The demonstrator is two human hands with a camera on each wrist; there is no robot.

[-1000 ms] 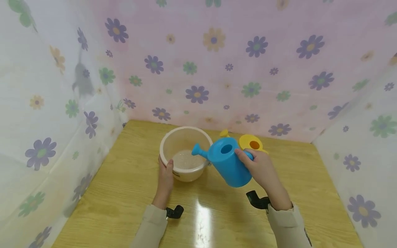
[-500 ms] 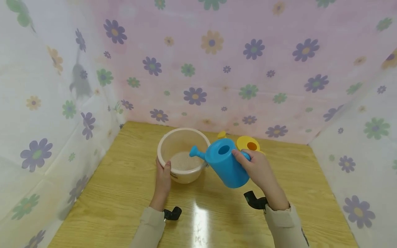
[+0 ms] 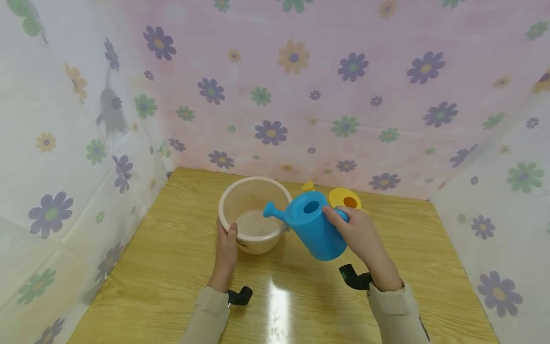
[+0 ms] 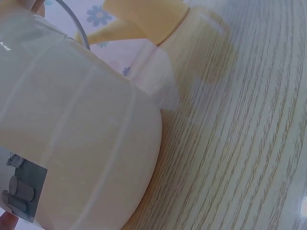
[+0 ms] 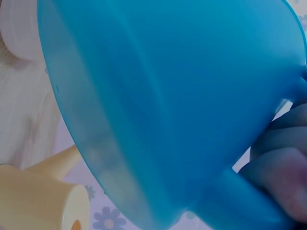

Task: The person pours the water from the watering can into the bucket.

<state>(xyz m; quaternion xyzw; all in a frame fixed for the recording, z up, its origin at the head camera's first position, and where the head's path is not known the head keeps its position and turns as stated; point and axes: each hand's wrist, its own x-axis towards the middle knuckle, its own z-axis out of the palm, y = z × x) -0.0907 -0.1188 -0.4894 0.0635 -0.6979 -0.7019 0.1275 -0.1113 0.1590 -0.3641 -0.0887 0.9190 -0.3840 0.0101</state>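
A cream bucket [image 3: 258, 244] stands on the wooden table, and my left hand [image 3: 226, 251] holds its left side, thumb at the rim and fingers on the outer wall. My right hand [image 3: 360, 235] grips the handle of a blue watering can [image 3: 320, 235]. The can is tilted left, so its spout [image 3: 275, 211] reaches over the bucket's opening. A pale, speckled patch shows on the bucket's bottom. In the left wrist view the bucket's wall [image 4: 96, 120] hides most of that hand. Curled fingers [image 5: 278, 177] wrap the can's handle in the right wrist view.
Behind the blue can stands a yellow watering can [image 3: 341, 195], partly hidden by it. Flower-patterned cloth [image 3: 301, 110] walls the wooden table [image 3: 172, 267] at the back and both sides. Light glares off the tabletop near the front.
The head view has shifted slightly. Both hands keep their holds, and the blue watering can stays tilted over the bucket.
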